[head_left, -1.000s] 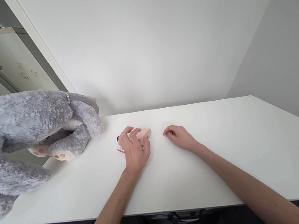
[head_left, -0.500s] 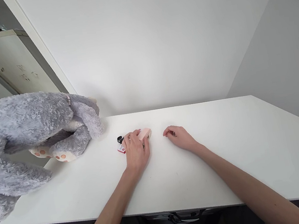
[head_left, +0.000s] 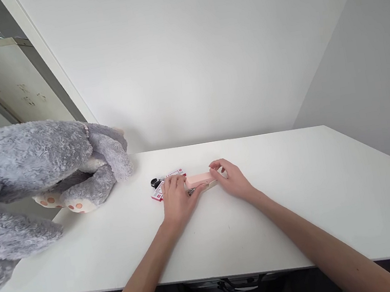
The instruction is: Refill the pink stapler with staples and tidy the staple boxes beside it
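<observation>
A pink stapler (head_left: 199, 181) lies on the white table (head_left: 301, 208), turned sideways between my hands. My left hand (head_left: 176, 200) rests on its left end with the fingers curled over it. My right hand (head_left: 231, 177) grips its right end with bent fingers. Just behind my left hand sit a small red-and-white box (head_left: 166, 179) and a black clip-like item (head_left: 155, 182).
A large grey plush toy (head_left: 32, 171) lies on the table's left end, its paws toward the middle. A white wall stands behind the table and a grey wall on the right. A cabinet (head_left: 3, 82) is at the far left.
The stapler has swung out to the right and lies lengthwise. My right hand moved left from the bare table onto its end. My left hand stayed on it.
</observation>
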Motion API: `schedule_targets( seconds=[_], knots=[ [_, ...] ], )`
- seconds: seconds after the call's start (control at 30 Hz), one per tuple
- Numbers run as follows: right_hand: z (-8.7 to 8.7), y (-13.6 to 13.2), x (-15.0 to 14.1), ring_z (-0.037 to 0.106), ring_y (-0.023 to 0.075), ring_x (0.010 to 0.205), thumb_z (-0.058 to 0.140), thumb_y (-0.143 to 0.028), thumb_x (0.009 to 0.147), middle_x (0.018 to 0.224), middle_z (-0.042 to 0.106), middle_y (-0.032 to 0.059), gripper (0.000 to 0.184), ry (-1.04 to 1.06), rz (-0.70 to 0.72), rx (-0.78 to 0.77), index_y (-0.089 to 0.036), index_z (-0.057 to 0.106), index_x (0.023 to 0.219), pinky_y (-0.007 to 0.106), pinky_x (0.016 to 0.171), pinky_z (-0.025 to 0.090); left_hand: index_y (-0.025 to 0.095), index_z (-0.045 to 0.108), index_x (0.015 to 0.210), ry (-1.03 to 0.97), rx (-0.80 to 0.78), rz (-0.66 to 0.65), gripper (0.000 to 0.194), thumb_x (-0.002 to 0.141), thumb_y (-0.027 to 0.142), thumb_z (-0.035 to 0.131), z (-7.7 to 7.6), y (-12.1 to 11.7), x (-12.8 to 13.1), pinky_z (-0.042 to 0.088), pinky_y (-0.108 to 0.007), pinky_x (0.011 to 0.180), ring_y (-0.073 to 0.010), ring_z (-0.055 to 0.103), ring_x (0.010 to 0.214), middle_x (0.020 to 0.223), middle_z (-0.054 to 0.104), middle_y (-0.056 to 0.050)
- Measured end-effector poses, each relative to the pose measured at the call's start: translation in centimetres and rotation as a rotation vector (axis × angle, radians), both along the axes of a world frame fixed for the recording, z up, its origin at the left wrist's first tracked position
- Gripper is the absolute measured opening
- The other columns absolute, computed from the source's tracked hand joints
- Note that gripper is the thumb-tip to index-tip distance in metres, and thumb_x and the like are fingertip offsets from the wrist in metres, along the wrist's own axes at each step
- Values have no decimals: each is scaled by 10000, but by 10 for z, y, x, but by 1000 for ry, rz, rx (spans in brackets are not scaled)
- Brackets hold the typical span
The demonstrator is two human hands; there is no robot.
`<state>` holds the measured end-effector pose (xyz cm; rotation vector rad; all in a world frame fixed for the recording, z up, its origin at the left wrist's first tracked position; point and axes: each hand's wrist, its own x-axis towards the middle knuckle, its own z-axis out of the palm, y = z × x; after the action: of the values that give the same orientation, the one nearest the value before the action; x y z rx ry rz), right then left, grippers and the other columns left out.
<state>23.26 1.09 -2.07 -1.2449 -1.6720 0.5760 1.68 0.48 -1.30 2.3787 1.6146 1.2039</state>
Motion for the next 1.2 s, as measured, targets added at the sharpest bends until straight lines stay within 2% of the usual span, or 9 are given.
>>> schedule_targets(
  seconds=[0.13,0.23,0.33,0.43,0.6,0.77,1.0,1.2],
  knots=[
    [4,-7,-7,579,251,1233,566,-444,982,1331,658,52,316,-33,128,4,-299,623,1257,428,1003,476,228,588,804,8,-49,-44,412,889,621,680,4,0,-1,456,-480,928,-321,564,1069,923,710,-80],
    [5,-10,-10,570,259,1249,630,-436,951,1320,667,48,347,-65,186,30,-309,621,1274,451,1053,447,227,574,734,12,-75,-114,410,925,581,650,4,-1,-1,453,-467,907,-306,563,1025,826,685,-65],
    [6,-11,-12,587,260,1195,675,-446,926,1240,700,41,320,-70,219,41,-312,659,1216,451,1025,458,226,607,732,-25,-106,-178,349,929,511,659,4,0,0,460,-455,894,-299,565,1010,837,685,-67],
    [8,-12,-14,603,266,1149,705,-439,899,1184,710,46,314,-61,258,-21,-308,680,1184,430,945,493,227,627,690,-53,-185,-198,298,899,432,681,4,0,2,468,-436,864,-293,573,968,787,672,-60],
    [11,-13,-16,636,249,1033,708,-418,874,1126,704,51,277,-5,253,-150,-279,689,1113,378,821,511,222,703,711,-100,-299,-185,264,859,441,704,7,-3,3,464,-372,793,-263,596,889,749,668,-43],
    [12,-12,-15,632,239,996,718,-437,861,1099,697,45,289,35,254,-177,-265,682,1091,364,812,497,247,762,780,-119,-367,-245,297,921,470,626,12,-5,4,437,-343,777,-241,594,860,725,672,-27],
    [9,-10,-15,623,233,1023,735,-452,842,1107,688,42,311,113,270,-198,-258,676,1079,354,847,497,224,722,685,-97,-338,-289,409,949,507,588,9,-4,3,405,-323,726,-210,554,768,651,634,-17],
    [12,-12,-14,630,218,1005,747,-507,826,1133,675,30,376,234,283,-315,-269,669,1106,341,855,517,253,797,812,-113,-361,-279,385,959,532,575,9,-5,4,394,-306,681,-195,544,748,706,677,-14]
  ],
)
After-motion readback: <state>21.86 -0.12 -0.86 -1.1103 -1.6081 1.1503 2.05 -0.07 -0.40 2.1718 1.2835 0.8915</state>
